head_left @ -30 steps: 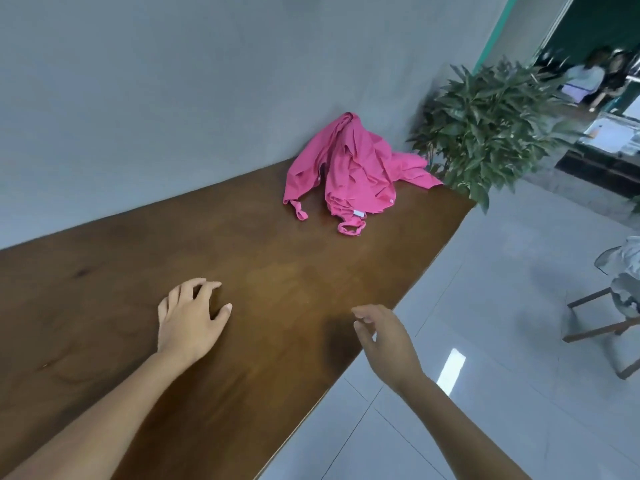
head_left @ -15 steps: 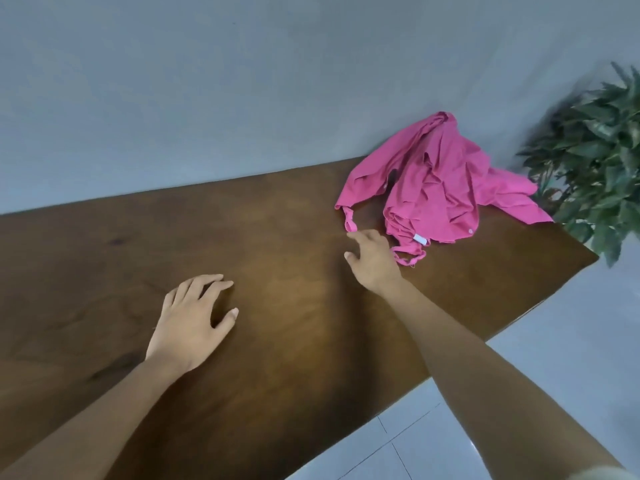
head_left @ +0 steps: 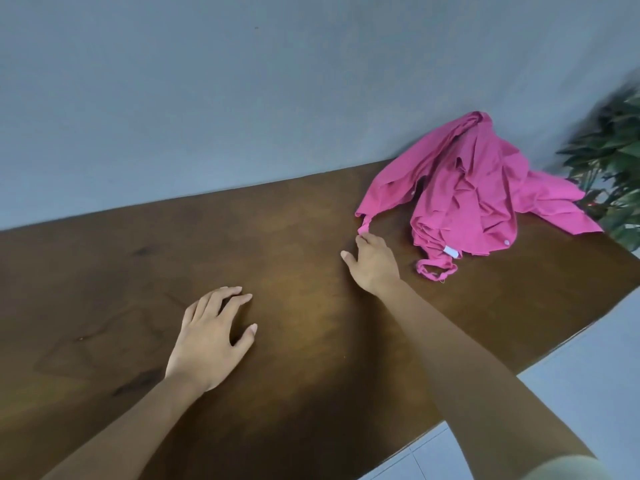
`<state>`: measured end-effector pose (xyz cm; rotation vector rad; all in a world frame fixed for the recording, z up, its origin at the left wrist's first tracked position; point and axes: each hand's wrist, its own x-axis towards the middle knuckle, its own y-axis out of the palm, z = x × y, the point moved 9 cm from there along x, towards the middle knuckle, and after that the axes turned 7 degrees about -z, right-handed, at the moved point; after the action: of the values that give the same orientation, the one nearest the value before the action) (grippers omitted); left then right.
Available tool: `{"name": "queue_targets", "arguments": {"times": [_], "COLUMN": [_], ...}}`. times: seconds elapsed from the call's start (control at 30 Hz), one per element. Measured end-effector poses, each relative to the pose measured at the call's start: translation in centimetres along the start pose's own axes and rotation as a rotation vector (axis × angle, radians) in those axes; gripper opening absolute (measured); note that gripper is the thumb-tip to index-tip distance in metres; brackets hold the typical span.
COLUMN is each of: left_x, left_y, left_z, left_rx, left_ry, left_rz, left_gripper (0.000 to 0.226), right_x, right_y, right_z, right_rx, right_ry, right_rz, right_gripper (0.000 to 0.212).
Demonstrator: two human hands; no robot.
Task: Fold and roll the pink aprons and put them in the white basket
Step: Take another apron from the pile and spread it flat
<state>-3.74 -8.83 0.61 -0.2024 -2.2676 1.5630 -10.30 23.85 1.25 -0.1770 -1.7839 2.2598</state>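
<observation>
Head camera looks down on both bare hands. Right hand (head_left: pixel 375 263) is stretched far forward, its fingertips (head_left: pixel 362 239) touching the twisted end of a thin pink strap (head_left: pixel 365 225), with the thumb held out toward nine o'clock. Whether the fingers have closed on the strap I cannot tell. Reaching for that loose end looks like the easiest way to drag the heap nearer. Left hand (head_left: pixel 211 337), at seven o'clock from the right, lies palm-down with fingers loosely spread on the dark brown wooden table (head_left: pixel 104 289). It holds nothing and is likely bracing the lean. The strap runs toward one o'clock into the crumpled bright pink cloth apron (head_left: pixel 467 195). The apron is heaped at the table's far end against the plain grey wall (head_left: pixel 242 98), at two o'clock in the frame. A second strap loop (head_left: pixel 436 270) lies near the right hand at three o'clock. A leafy green plant (head_left: pixel 616 168) stands beyond, also at three o'clock. No white basket shows. Folding has not begun; I judge this the fetching step.
</observation>
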Motion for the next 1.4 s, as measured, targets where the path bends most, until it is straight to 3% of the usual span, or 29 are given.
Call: {"name": "queue_targets", "arguments": {"times": [0.23,0.33,0.5,0.63,0.9,1.17,1.4], "left_x": [0.0,0.2,0.7,1.1,2.7,5.0,6.4], "left_y": [-0.1,-0.1,-0.9,-1.6,-3.6,-3.7,-1.3], "left_z": [-0.2,-0.1,1.6,3.0,5.3,0.7,-7.4], "left_rx": [0.005,-0.058,-0.467,-0.74,-0.734,-0.599,-0.561], "left_ry": [0.032,0.04,-0.092,-0.143,-0.038,0.096,0.201], "left_rz": [-0.005,-0.007,-0.032,0.065,0.088,0.114,0.076], "left_gripper": [0.061,0.049,0.027,0.018,0.013,0.01,0.016], "right_x": [-4.7,-6.9,-12.0,-16.9,-23.8,-23.8,-18.6], "right_y": [1.2,1.4,1.4,1.7,2.7,0.6,-2.6], "right_z": [5.7,7.5,10.9,14.2,18.9,16.7,6.3], "right_rx": [0.003,0.018,0.061,0.089,0.108,0.178,0.114], "right_ry": [-0.09,-0.095,-0.102,-0.12,-0.163,-0.221,-0.15], "right_rz": [-0.037,-0.036,-0.025,-0.019,-0.048,-0.03,-0.094], "right_gripper": [0.061,0.061,0.06,0.061,0.06,0.055,0.051]}}
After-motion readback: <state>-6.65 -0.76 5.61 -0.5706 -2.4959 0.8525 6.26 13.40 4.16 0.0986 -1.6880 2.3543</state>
